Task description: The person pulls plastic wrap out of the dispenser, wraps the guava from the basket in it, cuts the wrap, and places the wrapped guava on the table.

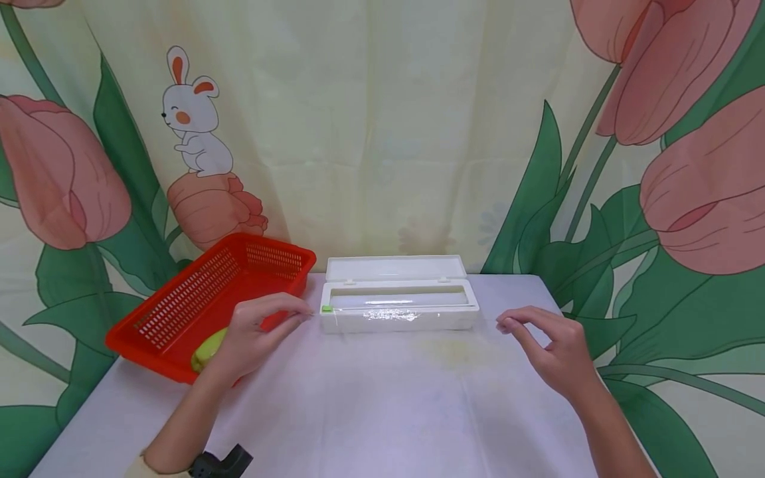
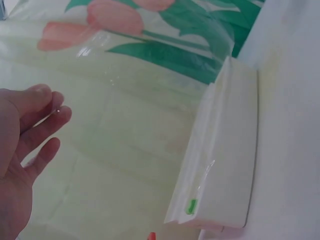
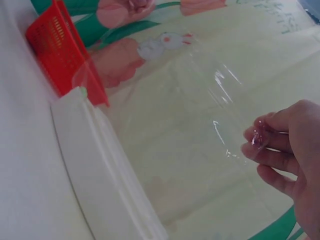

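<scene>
A white cling film dispenser [image 1: 397, 321] stands at the back of the table with its lid raised and a roll inside. Clear cling film [image 3: 220, 90] stretches up from it between the two hands, its glints showing in both wrist views. My left hand [image 1: 254, 338], just left of the dispenser, pinches one corner of the film between thumb and fingertips. On the other side, my right hand [image 1: 552, 348] pinches the opposite corner, where the film bunches at the fingertips. A green slider [image 2: 191, 206] sits at the dispenser's left end.
Left of the dispenser is a red plastic basket [image 1: 146, 358] with a pale green vegetable [image 1: 209, 348] in it, partly hidden by the left forearm. A white cloth [image 1: 382, 405] covers the table. Behind hangs a curtain [image 1: 382, 133] printed with tulips and a rabbit.
</scene>
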A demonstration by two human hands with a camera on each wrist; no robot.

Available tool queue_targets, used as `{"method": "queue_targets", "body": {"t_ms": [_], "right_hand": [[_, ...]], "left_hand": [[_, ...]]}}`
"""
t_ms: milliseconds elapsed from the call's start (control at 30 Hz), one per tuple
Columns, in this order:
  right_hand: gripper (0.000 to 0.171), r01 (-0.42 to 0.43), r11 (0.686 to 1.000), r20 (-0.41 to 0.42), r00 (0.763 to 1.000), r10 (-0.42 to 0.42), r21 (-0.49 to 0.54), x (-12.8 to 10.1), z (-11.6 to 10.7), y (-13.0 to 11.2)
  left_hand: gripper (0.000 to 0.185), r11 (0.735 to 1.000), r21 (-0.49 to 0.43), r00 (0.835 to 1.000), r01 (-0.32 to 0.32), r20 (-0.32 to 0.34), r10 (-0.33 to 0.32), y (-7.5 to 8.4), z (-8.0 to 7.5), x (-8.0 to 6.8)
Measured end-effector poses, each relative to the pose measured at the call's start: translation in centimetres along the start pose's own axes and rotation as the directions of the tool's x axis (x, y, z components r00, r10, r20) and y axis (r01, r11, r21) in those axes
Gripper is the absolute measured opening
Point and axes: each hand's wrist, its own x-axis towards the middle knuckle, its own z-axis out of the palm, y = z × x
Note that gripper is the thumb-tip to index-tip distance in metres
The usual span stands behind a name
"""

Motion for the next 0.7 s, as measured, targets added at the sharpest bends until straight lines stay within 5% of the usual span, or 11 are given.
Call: {"method": "queue_targets", "body": {"t_ms": [133, 700], "right_hand": [[0.016, -0.069, 0.997, 0.037, 0.997, 0.070, -0.032, -0.3, 0.1, 0.3], [0.022, -0.119, 0.991, 0.040, 0.992, 0.122, -0.069, -0.9, 1.1, 1.2]], "left_hand": [[0.036, 1.000, -0.004, 1.000, 0.002, 0.006, -0.002, -0.5, 0.3, -0.1], [0.027, 0.996, -0.001, 0.994, 0.094, 0.063, -0.094, -1.3, 1.1, -0.5]]}}
